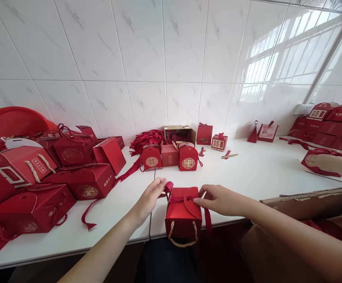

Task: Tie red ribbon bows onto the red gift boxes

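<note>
A red gift box (184, 228) with a gold rope handle stands at the front edge of the white table, its rounded flap folded over the top. A dark red ribbon (177, 199) runs across the lid and through the flap; one tail hangs down the right side. My left hand (152, 196) is closed on the ribbon's end at the box's left edge, fingertips pinched together. On the right side, my right hand (218, 199) has its thumb and forefinger together at the ribbon where it passes the flap.
Several red boxes (91, 182) crowd the left, before a red plastic basket (17, 118). At the wall lie a ribbon heap (147, 141), an open cardboard box (178, 129) and small gift boxes (188, 158). Another person's hand (324, 162) works at the right, above a large carton (300, 202).
</note>
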### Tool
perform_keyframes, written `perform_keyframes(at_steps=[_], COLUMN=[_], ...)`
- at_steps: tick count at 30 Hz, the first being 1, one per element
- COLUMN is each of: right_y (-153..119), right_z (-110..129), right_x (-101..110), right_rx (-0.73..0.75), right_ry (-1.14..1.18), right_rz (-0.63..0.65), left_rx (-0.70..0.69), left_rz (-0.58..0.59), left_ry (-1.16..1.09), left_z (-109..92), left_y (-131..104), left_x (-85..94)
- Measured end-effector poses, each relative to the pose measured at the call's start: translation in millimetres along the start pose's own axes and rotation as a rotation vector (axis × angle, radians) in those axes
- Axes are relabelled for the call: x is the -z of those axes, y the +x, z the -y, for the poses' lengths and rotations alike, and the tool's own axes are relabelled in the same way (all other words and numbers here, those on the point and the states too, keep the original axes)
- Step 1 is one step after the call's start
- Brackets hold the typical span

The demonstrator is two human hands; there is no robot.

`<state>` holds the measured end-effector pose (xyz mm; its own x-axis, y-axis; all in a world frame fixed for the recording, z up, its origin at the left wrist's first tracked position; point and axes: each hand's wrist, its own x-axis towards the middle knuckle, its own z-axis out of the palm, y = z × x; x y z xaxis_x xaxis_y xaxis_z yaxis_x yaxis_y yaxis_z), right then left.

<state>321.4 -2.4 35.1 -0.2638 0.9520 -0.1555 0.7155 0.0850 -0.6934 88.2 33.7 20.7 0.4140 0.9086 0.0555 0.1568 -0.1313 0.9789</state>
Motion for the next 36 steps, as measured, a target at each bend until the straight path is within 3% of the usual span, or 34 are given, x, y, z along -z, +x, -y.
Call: perform_keyframes(at_steps=[6,11,14,20,29,36], right_y=[6.7,4.4,3.0,4.4,9.6,14.3], right_z=[-0.5,5.3,6.6,4.3,-4.8,-16.7], right_x=[-2.1,1.5,2.2,0.3,-2.4,0.2], right_rx=[-0.009,0.037,0.035,-0.007,0.08,0.069], right_ry=[0.139,0.422,0.471,0.406,0.244,0.046], right_rz=[0.024,0.079,0.07,0.116,0.078,0.046], left_rx=[0.084,0.089,0.151,0.251,0.323,0.288], left_rz=[0.044,-0.005,-0.062,-0.024,0.025,0.014], left_ry=[-0.139,-0.099,-0.084,-0.053,0.0,0.122], left_z=[-3.3,0.2,11.1,31.2,40.0,38.5], left_y=[-2.6,-4.1,-3.1,-3.8,-5.6,-5.3], left_x=[7.5,15.3,19.6,24.2,11.4,31.7])
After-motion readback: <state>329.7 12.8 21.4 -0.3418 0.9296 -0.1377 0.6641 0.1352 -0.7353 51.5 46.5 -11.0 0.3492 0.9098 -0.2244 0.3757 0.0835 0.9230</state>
